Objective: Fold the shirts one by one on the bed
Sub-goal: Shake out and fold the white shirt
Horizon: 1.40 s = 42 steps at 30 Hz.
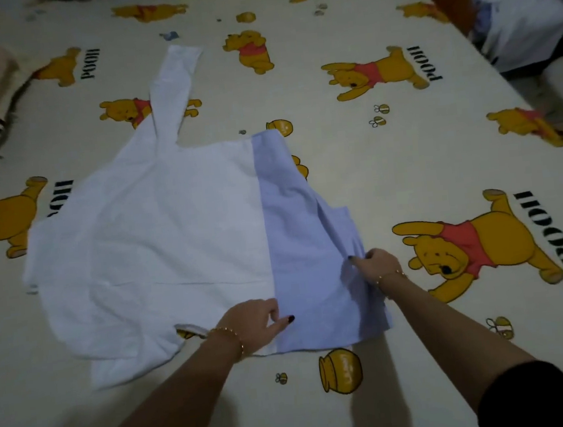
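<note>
The pale shirt [155, 242] lies flat in the middle of the bed [405, 160], and its fold line runs from near to far. Its right side is turned over as a blue panel [295, 229]. The right hand [378, 266] has its fingers curled on the bunched right edge of this panel. The left hand [259, 322] lies on the panel's inner edge; I cannot tell if it pinches. The unfolded part and the long sleeve [172, 93] lie to the left and far, nearer to the left hand. I think this side should be folded next.
</note>
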Tool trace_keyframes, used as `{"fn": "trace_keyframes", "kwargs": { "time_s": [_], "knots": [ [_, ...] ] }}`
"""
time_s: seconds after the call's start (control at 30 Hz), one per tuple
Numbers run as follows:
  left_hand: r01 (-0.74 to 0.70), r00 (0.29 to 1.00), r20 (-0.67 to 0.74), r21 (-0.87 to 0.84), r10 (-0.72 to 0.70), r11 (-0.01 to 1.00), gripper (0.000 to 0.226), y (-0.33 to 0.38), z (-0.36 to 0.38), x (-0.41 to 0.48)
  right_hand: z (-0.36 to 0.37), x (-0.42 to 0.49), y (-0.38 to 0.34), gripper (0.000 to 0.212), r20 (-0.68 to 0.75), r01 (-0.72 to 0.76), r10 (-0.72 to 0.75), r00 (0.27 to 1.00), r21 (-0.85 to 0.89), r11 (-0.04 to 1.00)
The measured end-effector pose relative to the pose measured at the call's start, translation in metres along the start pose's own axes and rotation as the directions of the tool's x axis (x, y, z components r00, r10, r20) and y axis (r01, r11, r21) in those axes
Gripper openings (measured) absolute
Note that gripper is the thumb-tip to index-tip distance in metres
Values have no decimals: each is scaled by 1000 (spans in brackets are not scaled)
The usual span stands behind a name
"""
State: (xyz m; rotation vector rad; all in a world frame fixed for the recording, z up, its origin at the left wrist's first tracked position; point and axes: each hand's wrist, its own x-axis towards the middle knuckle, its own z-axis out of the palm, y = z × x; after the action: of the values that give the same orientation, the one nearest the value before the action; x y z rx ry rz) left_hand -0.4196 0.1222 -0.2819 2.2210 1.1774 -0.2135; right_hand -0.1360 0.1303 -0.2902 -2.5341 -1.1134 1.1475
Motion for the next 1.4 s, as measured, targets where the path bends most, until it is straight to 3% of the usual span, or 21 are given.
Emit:
{"fn": "trace_keyframes", "kwargs": {
  "time_s": [0.13, 0.23, 0.4, 0.5, 0.63, 0.67, 0.73, 0.8, 0.93, 1.07, 1.17, 1.2, 1.27, 1.33, 1.4],
  "knots": [
    [68, 992, -98, -75, -75, 995, 28, 6, -27, 28, -17, 13, -27, 46, 17, 22, -23, 1000, 79, 997],
    [93, 984, -141, -127, -111, 988, 24, 3, -48, 54, -21, 25, -42, 39, 36, 27, -30, 999, 85, 996],
    [131, 979, -149, -72, -141, 989, 21, -8, -80, 105, -22, 51, -65, 42, 79, 4, -21, 997, 213, 977],
    [54, 971, -231, -65, -68, 996, 19, -9, -100, 143, -28, 69, -79, 54, 182, -76, 13, 983, 344, 936],
    [-153, 903, -371, 199, 219, 968, 17, -9, -132, 215, -32, 98, -91, 67, 346, -142, 7, 938, 367, 919],
    [-225, 890, -335, 269, 310, 936, 25, -10, -139, 234, -31, 106, -91, 61, 373, -147, -2, 928, 369, 918],
    [-351, 885, -128, 449, 448, 822, 31, -12, -147, 269, -27, 120, -86, 46, 411, -148, -21, 912, 375, 915],
    [-432, 886, 116, 553, 448, 712, 29, -11, -153, 292, -22, 130, -80, 40, 406, -138, -49, 913, 417, 898],
    [-395, 883, 436, 492, 172, 776, 64, -2, -164, 306, -15, 134, -69, 46, 328, -150, -89, 941, 636, 757],
    [-389, 828, 548, 716, -121, 579, 57, 16, -184, 319, -16, 134, -67, 39, 304, -154, -88, 948, 685, 713],
    [-307, 863, 463, 798, -201, 519, 34, 32, -191, 329, -18, 131, -68, 31, 313, -165, -90, 945, 697, 697],
    [-281, 905, 399, 824, -151, 492, 32, 35, -197, 333, -20, 129, -70, 25, 311, -162, -94, 946, 703, 692],
    [-242, 970, 231, 860, 79, 449, 30, 34, -204, 340, -22, 124, -76, 22, 270, -138, -92, 959, 722, 678],
    [-97, 929, -90, 877, 359, 471, 25, 33, -206, 344, -24, 124, -78, 28, 117, -18, -90, 989, 703, 711],
    [53, 865, -330, 810, 379, 585, 37, 34, -206, 341, -27, 126, -75, 33, -57, 100, -83, 995, 630, 770]
  ]
}}
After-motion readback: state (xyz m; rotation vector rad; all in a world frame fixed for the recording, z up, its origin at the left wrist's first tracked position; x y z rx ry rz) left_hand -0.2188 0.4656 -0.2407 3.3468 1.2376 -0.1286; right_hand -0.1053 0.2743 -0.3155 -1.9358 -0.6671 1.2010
